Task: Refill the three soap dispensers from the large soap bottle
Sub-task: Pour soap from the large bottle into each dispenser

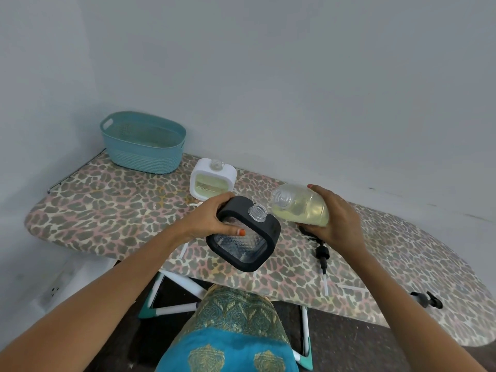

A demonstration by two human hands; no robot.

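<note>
The left hand (212,218) grips the black-framed dispenser (244,237), thumb curled across its clear quilted face, holding it tilted above the board, while the right hand (332,218) wraps its fingers round the large soap bottle (300,208) – lying on its side, pale yellow soap inside, its open mouth just beside the dispenser's open neck but not touching. Behind them a white dispenser (213,179) stands upright, uncapped and part full, near a teal basket (142,142). All sit on a leopard-print ironing board (107,210) set against plain grey walls (295,76) – a black pump (322,253) lies on the cover below the right hand.
</note>
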